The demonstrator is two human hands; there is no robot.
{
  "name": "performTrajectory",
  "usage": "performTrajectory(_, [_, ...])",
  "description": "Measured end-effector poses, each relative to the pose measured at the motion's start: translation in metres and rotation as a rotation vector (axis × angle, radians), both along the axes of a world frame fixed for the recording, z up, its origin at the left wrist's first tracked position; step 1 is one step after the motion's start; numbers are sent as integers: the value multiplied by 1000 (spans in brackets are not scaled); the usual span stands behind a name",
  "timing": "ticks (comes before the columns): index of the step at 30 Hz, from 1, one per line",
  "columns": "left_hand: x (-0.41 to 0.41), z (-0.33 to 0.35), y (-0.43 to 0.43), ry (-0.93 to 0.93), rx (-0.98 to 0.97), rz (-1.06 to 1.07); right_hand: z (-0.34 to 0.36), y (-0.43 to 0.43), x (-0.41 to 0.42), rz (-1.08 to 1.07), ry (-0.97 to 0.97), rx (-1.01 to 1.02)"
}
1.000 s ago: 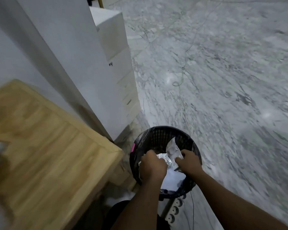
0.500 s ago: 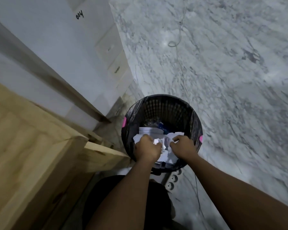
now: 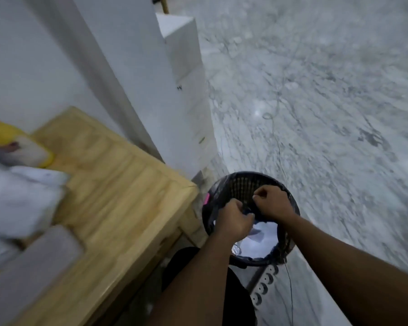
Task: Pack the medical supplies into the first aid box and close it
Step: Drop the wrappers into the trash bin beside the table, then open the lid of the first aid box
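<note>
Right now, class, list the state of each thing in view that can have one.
Waste basket: upright, uncovered, paper inside.
Left hand: fingers curled above the basket; grip unclear.
Right hand: fingers curled above the basket; grip unclear.
White things on table: too blurred.

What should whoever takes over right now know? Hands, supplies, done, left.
Left hand: fingers curled, over the black bin; whether it holds anything is unclear.
Right hand: same, beside the left.
White paper scraps lie in the bin.
Blurred white supplies and a yellow-edged item lie loose on the wooden table, left of the bin.
Done: nothing visibly packed. Left: pack supplies, close the box; the box itself cannot be made out.
</note>
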State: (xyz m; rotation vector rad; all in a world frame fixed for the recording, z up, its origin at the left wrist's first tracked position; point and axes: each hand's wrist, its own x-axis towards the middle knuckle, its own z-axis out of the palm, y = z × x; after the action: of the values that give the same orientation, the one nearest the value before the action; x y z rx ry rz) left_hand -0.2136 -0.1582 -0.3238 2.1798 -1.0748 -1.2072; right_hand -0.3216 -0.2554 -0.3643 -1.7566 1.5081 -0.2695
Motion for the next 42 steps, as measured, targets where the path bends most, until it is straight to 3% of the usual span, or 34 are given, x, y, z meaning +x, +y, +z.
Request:
performTrajectory(8, [10, 137, 60, -111, -270, 58, 169, 34, 31, 38, -301, -189])
performTrajectory(20, [131, 298, 234, -394, -568, 394, 334, 185, 159, 432, -516, -390])
performTrajectory(27, [215, 316, 336, -747, -623, 716, 348, 266, 246, 668, -521, -359])
performTrajectory(30, [250, 309, 375, -927, -519, 787, 333, 298, 284, 731, -502, -316])
performTrajectory(34, [280, 289, 413, -979, -236, 740, 301, 328, 319, 619, -499, -176])
performTrajectory(38, [280, 279, 424, -1094, -186, 724, 281, 338, 336, 457, -579, -52])
performTrajectory(42, [265, 276, 423, -1176, -201, 728, 282, 342, 340, 318, -634, 282])
